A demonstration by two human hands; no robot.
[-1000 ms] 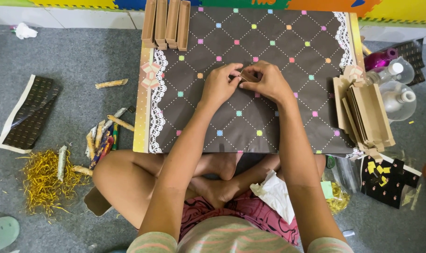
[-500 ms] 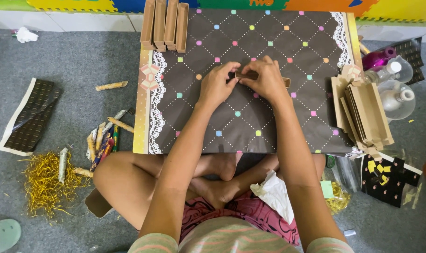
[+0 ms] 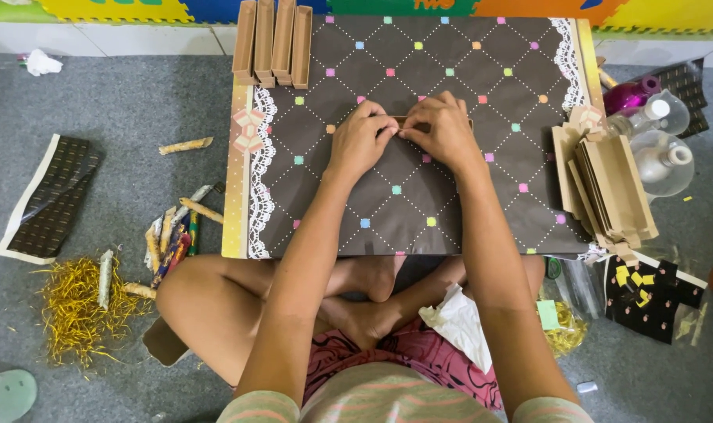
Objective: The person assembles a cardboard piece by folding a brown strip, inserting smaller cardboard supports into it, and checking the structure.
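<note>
A grey carpeted floor, seen from above, with a bright foam mat edge along the top. A person sits cross-legged with a large board covered in dark brown patterned paper lying in front of the knees as a work surface; it has white lace trim down both short sides and small coloured squares in a diamond grid.

Near the board's centre, both hands meet fingertip to fingertip. The left hand and the right hand are closed narrowly, pinching a thin brown cardboard strip flat against the paper.

At 12 o'clock, four folded cardboard pieces stand side by side, apparently finished. At 3 o'clock, a stack of flat cardboard pieces waits, so much seems left to do. Beyond it sit clear bottles. At 9 o'clock lie rolled paper sticks, gold shredded paper and a dark paper offcut.
</note>
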